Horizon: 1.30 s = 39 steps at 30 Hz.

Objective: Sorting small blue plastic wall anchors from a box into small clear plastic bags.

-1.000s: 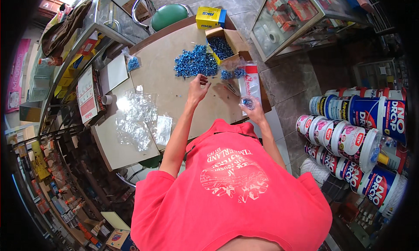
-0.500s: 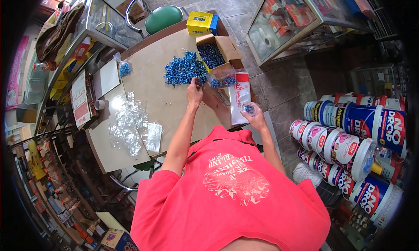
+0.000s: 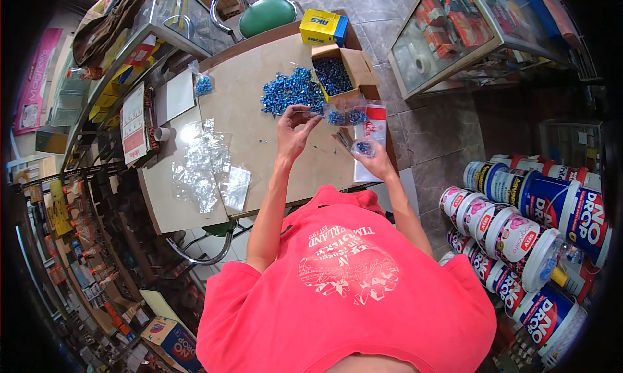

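Observation:
A heap of small blue metal pieces, too fine to name exactly, lies on the table. At its near edge my left hand has its thumb and fingers curled together in a pinch; what sits between the tips is too small to make out. My right hand grips a small clear plastic bag with some blue pieces in it. Just beyond, filled clear bags of the same pieces lie beside an open cardboard box full of them.
Empty clear bags are spread on the table's left part. A filled bag lies near a white sheet. A yellow and blue box stands at the far edge. Paint buckets are stacked at right; a green stool stands beyond.
My left hand has shifted rightward from the heap's edge, its fingers now pinched. My right hand, with the bag, has moved left toward it. The whole view has shifted slightly.

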Each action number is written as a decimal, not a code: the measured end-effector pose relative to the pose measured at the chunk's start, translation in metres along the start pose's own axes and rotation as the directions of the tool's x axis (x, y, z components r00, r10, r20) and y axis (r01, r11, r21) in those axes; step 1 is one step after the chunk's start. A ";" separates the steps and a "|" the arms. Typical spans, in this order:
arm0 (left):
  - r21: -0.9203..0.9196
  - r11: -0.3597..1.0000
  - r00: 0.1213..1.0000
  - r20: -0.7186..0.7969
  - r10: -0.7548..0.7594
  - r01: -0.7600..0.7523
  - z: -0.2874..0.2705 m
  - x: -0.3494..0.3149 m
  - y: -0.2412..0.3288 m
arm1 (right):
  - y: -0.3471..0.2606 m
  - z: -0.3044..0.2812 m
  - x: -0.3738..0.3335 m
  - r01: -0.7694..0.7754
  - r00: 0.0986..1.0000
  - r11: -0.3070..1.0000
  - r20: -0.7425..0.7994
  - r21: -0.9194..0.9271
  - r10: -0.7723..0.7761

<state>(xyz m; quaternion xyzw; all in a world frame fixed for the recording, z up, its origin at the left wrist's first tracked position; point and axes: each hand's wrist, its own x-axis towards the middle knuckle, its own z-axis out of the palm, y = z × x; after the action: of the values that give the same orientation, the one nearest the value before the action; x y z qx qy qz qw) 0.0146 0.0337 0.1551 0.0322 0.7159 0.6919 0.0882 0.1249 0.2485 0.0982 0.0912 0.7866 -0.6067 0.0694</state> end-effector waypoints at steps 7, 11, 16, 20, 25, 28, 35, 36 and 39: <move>0.182 0.957 0.954 0.240 0.179 -0.225 0.017 -0.026 0.057 | -0.015 0.024 0.018 0.022 0.999 0.997 0.040 0.074 -0.025; 0.248 0.920 0.922 0.319 0.218 -0.303 0.014 -0.035 0.058 | -0.024 0.037 0.023 0.132 0.991 0.991 0.016 0.025 -0.132; 0.255 0.892 0.901 0.329 0.283 -0.373 0.000 -0.039 0.057 | -0.031 0.054 0.020 0.131 0.989 0.983 0.054 0.131 -0.139; 0.280 0.841 0.865 0.349 0.360 -0.463 -0.015 -0.043 0.059 | -0.034 0.069 0.017 0.166 0.984 0.976 0.048 0.143 -0.174; 0.322 0.809 0.851 0.376 0.367 -0.492 -0.030 -0.048 0.055 | -0.028 0.084 0.014 0.151 0.986 0.975 0.038 0.165 -0.160; 0.300 0.822 0.852 0.378 0.363 -0.483 -0.034 -0.048 0.055 | -0.028 0.086 0.015 0.129 0.989 0.968 0.041 0.215 -0.141; 0.198 0.929 0.947 0.130 0.292 -0.314 -0.062 -0.017 0.016 | -0.045 0.079 -0.003 0.077 0.996 0.996 -0.055 0.036 -0.075; 0.221 0.936 0.961 0.107 0.256 -0.274 -0.068 -0.010 0.000 | -0.043 0.078 -0.006 0.110 0.991 0.993 -0.076 0.036 -0.107; 0.297 0.941 0.986 0.081 0.144 -0.162 -0.075 0.007 -0.047 | -0.032 0.069 -0.022 0.071 0.992 0.997 -0.103 0.040 -0.067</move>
<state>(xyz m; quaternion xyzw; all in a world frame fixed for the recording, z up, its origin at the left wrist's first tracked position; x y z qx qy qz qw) -0.0015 -0.0404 0.1097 0.1208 0.8058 0.5776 0.0488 0.1393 0.1723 0.1156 0.0962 0.7783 -0.6204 0.0064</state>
